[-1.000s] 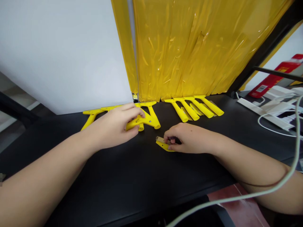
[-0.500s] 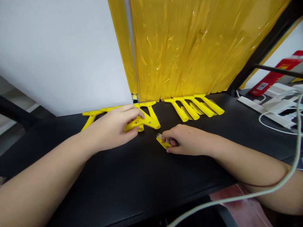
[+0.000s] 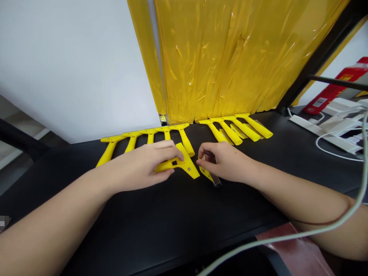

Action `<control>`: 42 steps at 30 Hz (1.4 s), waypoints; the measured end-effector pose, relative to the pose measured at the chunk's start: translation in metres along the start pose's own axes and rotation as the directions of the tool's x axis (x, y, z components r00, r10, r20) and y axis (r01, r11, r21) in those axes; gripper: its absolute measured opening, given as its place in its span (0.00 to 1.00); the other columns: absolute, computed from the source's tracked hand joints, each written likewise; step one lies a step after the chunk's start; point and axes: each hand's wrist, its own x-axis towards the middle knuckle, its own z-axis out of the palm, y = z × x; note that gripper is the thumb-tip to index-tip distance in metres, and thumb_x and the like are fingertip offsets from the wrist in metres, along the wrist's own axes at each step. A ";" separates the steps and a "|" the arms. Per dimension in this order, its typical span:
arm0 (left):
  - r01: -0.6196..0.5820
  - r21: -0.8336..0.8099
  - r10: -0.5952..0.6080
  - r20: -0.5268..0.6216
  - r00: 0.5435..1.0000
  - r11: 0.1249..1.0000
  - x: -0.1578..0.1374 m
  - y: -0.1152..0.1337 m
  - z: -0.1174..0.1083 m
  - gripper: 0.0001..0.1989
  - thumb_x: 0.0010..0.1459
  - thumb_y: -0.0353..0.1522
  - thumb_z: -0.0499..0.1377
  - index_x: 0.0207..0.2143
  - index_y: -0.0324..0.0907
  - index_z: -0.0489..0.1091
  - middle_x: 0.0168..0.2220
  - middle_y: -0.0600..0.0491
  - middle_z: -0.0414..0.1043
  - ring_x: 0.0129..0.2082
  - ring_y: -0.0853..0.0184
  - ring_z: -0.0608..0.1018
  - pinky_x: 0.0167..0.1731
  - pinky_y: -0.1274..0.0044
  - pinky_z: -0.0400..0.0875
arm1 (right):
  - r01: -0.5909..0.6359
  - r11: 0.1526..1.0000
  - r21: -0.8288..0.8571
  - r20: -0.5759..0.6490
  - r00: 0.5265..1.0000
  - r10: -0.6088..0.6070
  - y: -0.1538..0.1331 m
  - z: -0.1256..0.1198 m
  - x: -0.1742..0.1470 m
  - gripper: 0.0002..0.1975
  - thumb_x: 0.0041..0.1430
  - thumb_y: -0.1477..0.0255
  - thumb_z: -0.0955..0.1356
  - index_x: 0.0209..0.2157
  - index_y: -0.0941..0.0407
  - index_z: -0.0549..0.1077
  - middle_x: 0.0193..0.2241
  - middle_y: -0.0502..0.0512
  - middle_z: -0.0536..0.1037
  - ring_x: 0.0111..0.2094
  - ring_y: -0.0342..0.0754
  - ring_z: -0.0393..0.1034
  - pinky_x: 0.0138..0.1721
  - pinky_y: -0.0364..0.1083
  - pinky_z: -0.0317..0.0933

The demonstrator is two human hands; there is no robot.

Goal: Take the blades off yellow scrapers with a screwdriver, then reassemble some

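Observation:
My left hand (image 3: 156, 161) is closed around the grip of a yellow plastic scraper handle (image 3: 186, 165), its flared head with a screw pointing right. Just to the right, my right hand (image 3: 222, 160) pinches a small yellow cover plate (image 3: 204, 174) with a thin metal blade strip (image 3: 216, 179) beside it. The two held parts are close together but apart, a little above the black tabletop (image 3: 172, 218). Behind my left hand is a row of yellow scraper handles (image 3: 138, 135), partly covered by that hand. More scraper handles (image 3: 240, 128) lie behind my right hand, with metal-edged plates between them.
A white panel (image 3: 77, 69) and a yellow plastic-wrapped surface (image 3: 218, 61) stand along the back. On the right are a white power strip (image 3: 322, 134), cables and a red package (image 3: 330, 92). A pale cable (image 3: 276, 241) hangs across the right foreground, over my right forearm.
The handle in my left hand has turned and come right and nearer to me, its head now showing. My right hand has risen slightly, tilting its plate and blade strip downward.

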 end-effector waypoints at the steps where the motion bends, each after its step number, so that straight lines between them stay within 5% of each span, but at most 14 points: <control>1: 0.003 0.000 -0.003 -0.003 1.000 1.000 0.000 0.000 0.001 0.13 0.68 0.31 0.57 0.53 0.48 0.71 0.48 0.53 0.71 0.46 0.65 0.77 0.47 0.75 0.68 | 0.034 0.997 0.072 -0.031 0.999 -0.031 -0.002 -0.001 0.000 0.06 0.66 0.66 0.69 0.38 0.54 0.74 0.28 0.48 0.76 0.26 0.42 0.66 0.29 0.43 0.57; 5: 0.021 0.022 -0.020 -0.064 0.998 1.000 0.002 0.000 0.005 0.13 0.69 0.31 0.56 0.54 0.48 0.71 0.50 0.53 0.71 0.49 0.64 0.76 0.49 0.74 0.68 | 0.072 0.935 0.347 -0.021 0.997 -0.069 -0.004 0.003 -0.002 0.12 0.67 0.64 0.70 0.48 0.53 0.70 0.32 0.47 0.76 0.27 0.41 0.64 0.29 0.43 0.58; 9: 0.042 0.037 -0.037 -0.117 0.992 0.998 0.001 0.004 0.007 0.12 0.70 0.32 0.55 0.54 0.48 0.71 0.50 0.52 0.70 0.47 0.63 0.77 0.47 0.73 0.69 | 0.132 0.890 0.436 -0.045 0.991 -0.126 0.000 0.010 -0.003 0.22 0.63 0.69 0.73 0.56 0.50 0.65 0.35 0.44 0.73 0.24 0.38 0.58 0.27 0.41 0.56; 16: 0.035 0.037 -0.030 -0.118 0.992 0.999 0.003 0.012 0.007 0.12 0.70 0.31 0.54 0.53 0.48 0.71 0.50 0.52 0.71 0.44 0.64 0.77 0.44 0.73 0.69 | 0.172 0.876 0.450 -0.052 0.985 -0.167 -0.004 0.011 -0.002 0.04 0.63 0.71 0.72 0.40 0.55 0.78 0.24 0.42 0.64 0.22 0.38 0.52 0.25 0.42 0.50; 21: 0.016 0.032 -0.012 -0.125 0.992 0.999 0.003 0.013 0.008 0.13 0.70 0.30 0.54 0.54 0.49 0.71 0.50 0.52 0.70 0.45 0.64 0.77 0.45 0.73 0.70 | 0.116 0.842 0.527 -0.051 0.993 -0.105 -0.006 0.010 0.000 0.06 0.63 0.69 0.73 0.36 0.57 0.77 0.23 0.44 0.67 0.23 0.39 0.54 0.26 0.43 0.52; 29: 0.026 0.067 -0.018 -0.116 0.993 0.997 -0.002 0.021 0.013 0.13 0.71 0.31 0.53 0.53 0.49 0.72 0.50 0.51 0.69 0.40 0.65 0.78 0.44 0.72 0.72 | 0.370 0.902 0.224 -0.141 0.928 -0.345 -0.005 -0.002 -0.004 0.02 0.67 0.75 0.70 0.38 0.56 0.75 0.47 0.56 0.74 0.35 0.43 0.66 0.35 0.44 0.62; 32: 0.055 0.064 -0.049 -0.090 0.995 0.996 -0.002 0.022 0.012 0.13 0.70 0.31 0.53 0.53 0.50 0.72 0.50 0.51 0.70 0.39 0.65 0.78 0.44 0.72 0.72 | 0.398 0.900 0.179 -0.141 0.915 -0.377 -0.005 -0.009 -0.004 0.02 0.68 0.74 0.69 0.38 0.55 0.75 0.48 0.57 0.73 0.41 0.46 0.69 0.40 0.46 0.66; 42: 0.155 0.149 -0.156 -0.005 0.988 0.977 -0.002 0.004 0.006 0.14 0.67 0.33 0.55 0.52 0.47 0.74 0.49 0.50 0.76 0.45 0.59 0.80 0.45 0.69 0.73 | 0.128 0.992 0.012 0.153 0.980 -0.129 0.025 -0.012 0.014 0.04 0.63 0.72 0.72 0.38 0.54 0.81 0.42 0.54 0.76 0.41 0.47 0.71 0.41 0.45 0.64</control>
